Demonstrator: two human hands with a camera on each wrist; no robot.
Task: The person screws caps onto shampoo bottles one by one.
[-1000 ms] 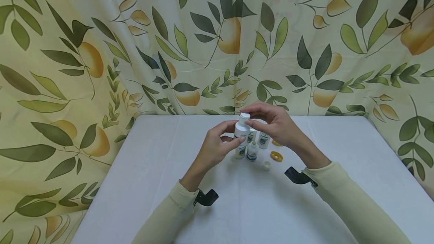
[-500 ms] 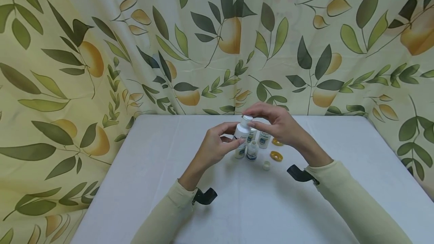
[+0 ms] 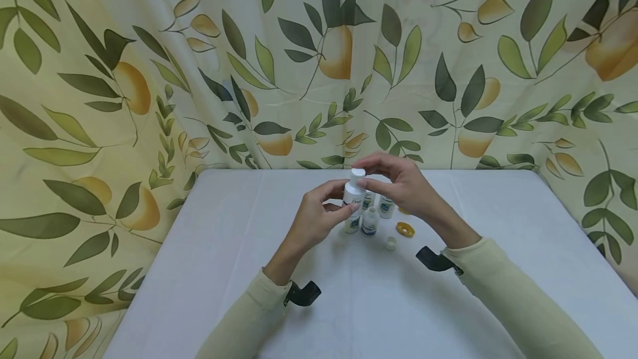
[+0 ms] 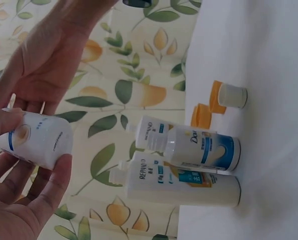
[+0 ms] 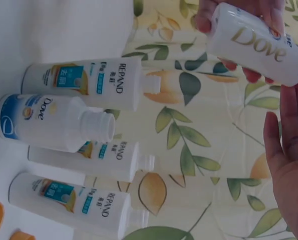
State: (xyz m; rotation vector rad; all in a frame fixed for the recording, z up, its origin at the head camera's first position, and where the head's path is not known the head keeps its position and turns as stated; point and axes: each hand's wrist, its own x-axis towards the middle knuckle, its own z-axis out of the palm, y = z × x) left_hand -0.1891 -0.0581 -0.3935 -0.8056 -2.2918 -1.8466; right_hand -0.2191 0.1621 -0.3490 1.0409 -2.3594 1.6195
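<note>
A white Dove bottle (image 5: 259, 45) is held above the table in my left hand (image 3: 321, 212), the thumb on its near side and the fingers behind. On its neck sits a white cap (image 3: 358, 173). My right hand (image 3: 406, 184) pinches this cap between thumb and fingers. Below, a second Dove bottle (image 5: 43, 122) stands with a bare threaded neck. Around it are three REPAND bottles, one REPAND bottle (image 4: 184, 180) closest in the left wrist view; their necks are uncapped too.
Right of the bottles, a small whitish cap (image 3: 391, 244) and an orange ring-like cap (image 3: 405, 230) lie on the white table (image 3: 224, 270). Another orange cap (image 4: 202, 116) lies further back. A leaf-and-fruit patterned curtain (image 3: 299, 71) hangs behind the table.
The held bottle leaned right half a second ago and now stands more upright. My right hand shifted slightly right, then back left with the cap. My left hand keeps its grip.
</note>
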